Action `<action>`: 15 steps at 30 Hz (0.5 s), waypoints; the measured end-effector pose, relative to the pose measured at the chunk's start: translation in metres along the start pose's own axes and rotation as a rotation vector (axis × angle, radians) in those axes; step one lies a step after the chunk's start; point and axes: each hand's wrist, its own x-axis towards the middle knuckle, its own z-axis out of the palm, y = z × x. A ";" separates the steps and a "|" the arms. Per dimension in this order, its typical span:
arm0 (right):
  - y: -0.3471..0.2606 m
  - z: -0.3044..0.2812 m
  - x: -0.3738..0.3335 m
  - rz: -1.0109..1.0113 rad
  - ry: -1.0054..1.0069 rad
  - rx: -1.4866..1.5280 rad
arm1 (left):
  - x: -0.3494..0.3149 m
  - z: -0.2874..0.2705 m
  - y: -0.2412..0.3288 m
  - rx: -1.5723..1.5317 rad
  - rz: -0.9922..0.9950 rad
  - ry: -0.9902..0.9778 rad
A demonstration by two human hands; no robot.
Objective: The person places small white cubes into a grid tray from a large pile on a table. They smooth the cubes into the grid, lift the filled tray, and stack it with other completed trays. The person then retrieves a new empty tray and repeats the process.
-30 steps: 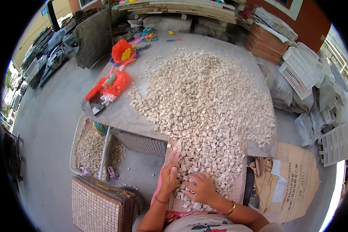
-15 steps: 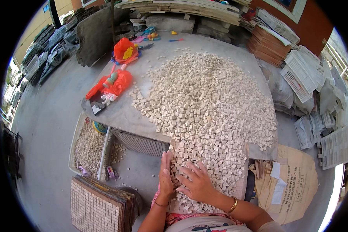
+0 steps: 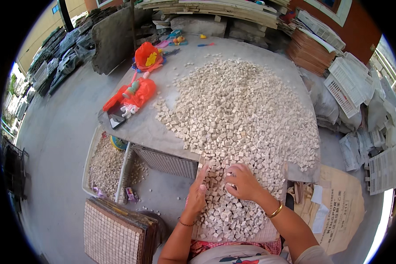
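Note:
A heap of small cream stone cubes (image 3: pixel 233 110) covers much of the table and runs down over a pale gridded tray (image 3: pixel 202 234) in front of me. Along the tray's left edge stands my left hand (image 3: pixel 197 193), fingers stretched out and holding nothing, its palm side against the cubes. My right hand (image 3: pixel 246 185) reaches over the middle of the tray. Its fingers are bent down onto the cubes, with a gap between thumb and fingers and nothing gripped. Loose cubes lie piled between my hands and my body, hiding most of the tray's surface.
At left, a plastic bin (image 3: pixel 86 176) holds more cubes, beside a stack of cube-filled boards (image 3: pixel 112 235). Red bags with toys (image 3: pixel 138 94) and a phone-like dark object (image 3: pixel 116 119) lie on the table (image 3: pixel 163 136). A paper sack (image 3: pixel 343 211) lies at right.
My right hand has moved forward and right, its spread fingers now bent. My left hand has shifted slightly right and forward along the edge. The view has shifted a little.

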 end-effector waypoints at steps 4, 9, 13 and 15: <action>-0.037 -0.004 -0.031 -0.055 -0.047 0.005 | -0.014 -0.003 0.002 -0.077 -0.041 0.057; -0.067 0.003 -0.053 -0.075 -0.085 0.049 | -0.023 -0.005 0.012 0.046 0.007 0.019; -0.080 0.012 -0.065 -0.109 -0.066 0.053 | -0.041 -0.001 0.017 0.084 0.012 0.000; -0.082 0.017 -0.066 -0.127 -0.058 0.038 | -0.049 0.000 0.015 0.070 0.012 -0.011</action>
